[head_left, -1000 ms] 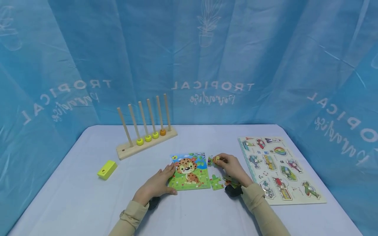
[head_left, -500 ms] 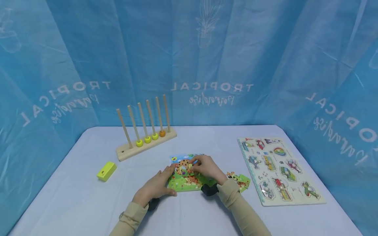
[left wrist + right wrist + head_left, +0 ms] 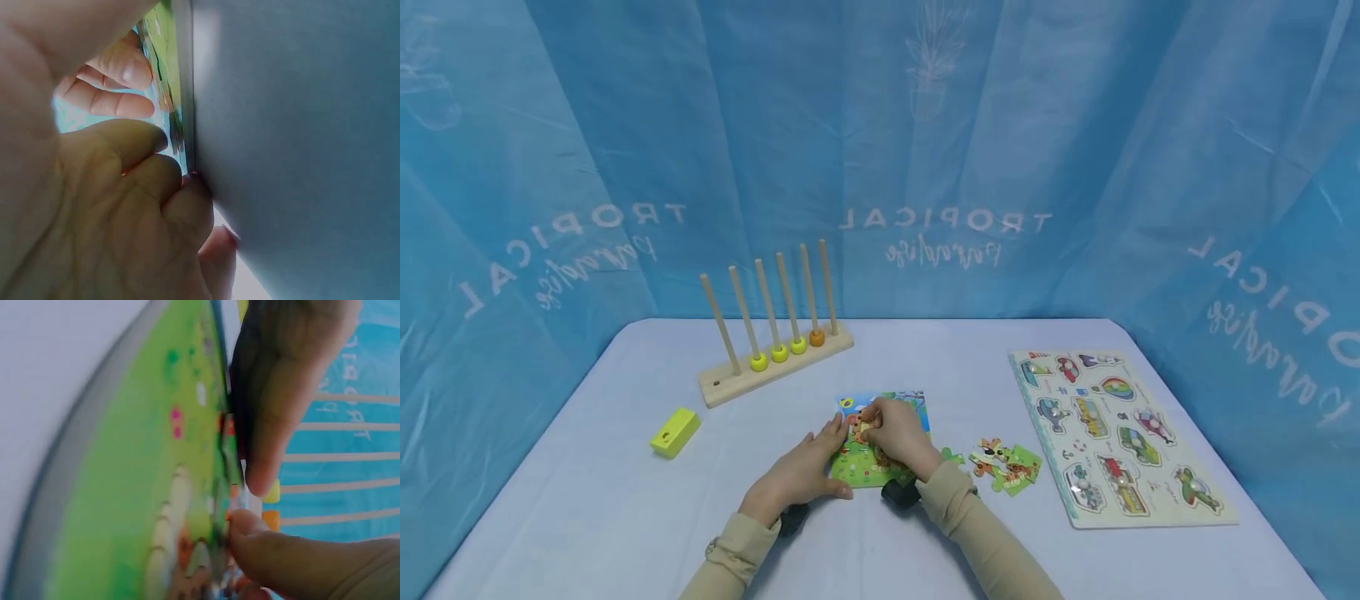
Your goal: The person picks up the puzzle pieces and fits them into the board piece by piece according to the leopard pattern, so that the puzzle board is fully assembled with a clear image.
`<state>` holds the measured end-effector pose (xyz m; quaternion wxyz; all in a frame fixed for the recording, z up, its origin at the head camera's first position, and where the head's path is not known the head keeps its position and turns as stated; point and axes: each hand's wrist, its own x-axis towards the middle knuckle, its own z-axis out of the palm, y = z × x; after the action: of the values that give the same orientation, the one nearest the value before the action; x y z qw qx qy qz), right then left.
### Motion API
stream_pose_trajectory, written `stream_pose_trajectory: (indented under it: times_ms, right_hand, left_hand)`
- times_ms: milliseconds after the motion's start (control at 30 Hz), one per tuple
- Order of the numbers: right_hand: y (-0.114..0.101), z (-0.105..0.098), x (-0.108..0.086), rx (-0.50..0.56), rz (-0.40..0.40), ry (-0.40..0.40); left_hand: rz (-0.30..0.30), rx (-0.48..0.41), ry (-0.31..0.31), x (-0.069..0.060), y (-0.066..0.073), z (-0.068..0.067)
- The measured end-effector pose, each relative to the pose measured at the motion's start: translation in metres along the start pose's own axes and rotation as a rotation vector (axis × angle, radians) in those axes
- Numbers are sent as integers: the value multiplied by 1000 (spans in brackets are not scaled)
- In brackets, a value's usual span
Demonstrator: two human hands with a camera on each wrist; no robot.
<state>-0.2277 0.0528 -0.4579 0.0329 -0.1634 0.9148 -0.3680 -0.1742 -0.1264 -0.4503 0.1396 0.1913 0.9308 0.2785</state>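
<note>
A leopard-picture jigsaw board (image 3: 857, 475) lies on the white table. My left hand (image 3: 801, 471) rests along its left edge, fingers extended; in the left wrist view these fingers (image 3: 144, 206) touch the board's side. Over the board's upper left part my right hand (image 3: 898, 435) pinches a small jigsaw piece (image 3: 860, 428), largely hidden by the fingers. In the right wrist view my right thumb (image 3: 281, 556) is down at the board's surface, close to the left fingers (image 3: 269, 444). Several loose jigsaw pieces (image 3: 1007, 467) lie right of the board, partly overlapping.
Behind, to the left, stands a wooden peg rack (image 3: 775, 367) with a few yellow beads and an orange one. A yellow block (image 3: 675, 432) lies at the left. On the right is a vehicle peg puzzle board (image 3: 1120, 442). Blue cloth (image 3: 880, 167) hangs around the table.
My right hand has moved left from the loose pieces to the leopard board, carrying the small jigsaw piece. My left hand stays at the board's left edge.
</note>
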Motion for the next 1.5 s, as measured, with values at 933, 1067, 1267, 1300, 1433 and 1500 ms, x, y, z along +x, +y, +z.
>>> stream_pose_trajectory:
  times_ms: [933, 1067, 1267, 1300, 1433, 1500]
  right_hand:
    - [109, -127, -79, 20, 102, -39]
    - [120, -125, -99, 8, 64, -46]
    - [122, -114, -106, -51, 21, 0]
    - [121, -112, -105, -59, 32, 7]
    - [116, -107, -89, -73, 68, 16]
    - [114, -105, -79, -80, 66, 18]
  left_hand:
    - [-20, 42, -5, 2, 1, 1]
    - [-13, 41, 4, 2, 2, 1]
    - [-28, 19, -9, 0, 3, -1]
    - [-29, 18, -11, 0, 3, 0]
    - [-20, 17, -6, 1, 3, 1]
    - [-20, 19, -6, 1, 2, 2]
